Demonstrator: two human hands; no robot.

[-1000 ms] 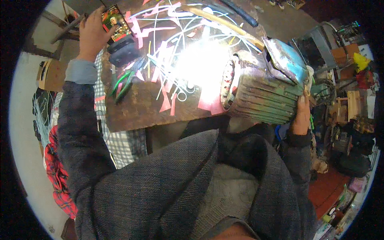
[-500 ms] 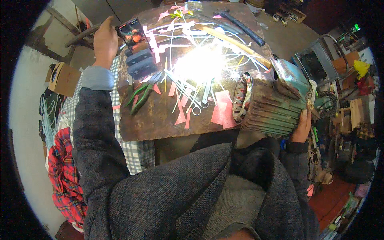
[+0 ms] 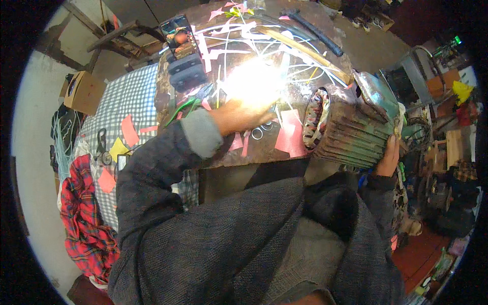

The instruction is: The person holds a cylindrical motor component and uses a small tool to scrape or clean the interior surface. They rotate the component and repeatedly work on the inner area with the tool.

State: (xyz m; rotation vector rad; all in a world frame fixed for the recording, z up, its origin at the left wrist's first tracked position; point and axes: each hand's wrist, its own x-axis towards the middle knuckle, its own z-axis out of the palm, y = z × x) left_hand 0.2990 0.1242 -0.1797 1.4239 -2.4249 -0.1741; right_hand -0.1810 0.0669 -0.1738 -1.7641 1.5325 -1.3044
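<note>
In the head view my left hand (image 3: 241, 114) stretches over white strips, scissors (image 3: 257, 131) and pink paper (image 3: 292, 132), fingers extended, tips partly lost in glare. My right hand (image 3: 387, 157) grips the right end of a weathered green, finned motor housing (image 3: 351, 142), its open left end showing a winding (image 3: 315, 118). Beyond my left hand, a phone (image 3: 177, 33) showing a picture stands on a black block (image 3: 187, 72), with green-handled pliers (image 3: 182, 109) nearby. A wooden strip (image 3: 305, 51) and a dark hammer-like bar (image 3: 317, 35) lie across the back of the worn board (image 3: 213, 162).
At left are a checked cloth (image 3: 127, 86) with paper pieces, red plaid fabric (image 3: 84, 213), a cardboard box (image 3: 84, 91) and a bent metal bar (image 3: 119, 33). At right, clutter includes a grey metal frame (image 3: 406, 76) and a yellow object (image 3: 460, 91).
My left hand has left the phone and block and swung right and down toward the glare and strips. My right hand stays on the housing. The view has shifted slightly.
</note>
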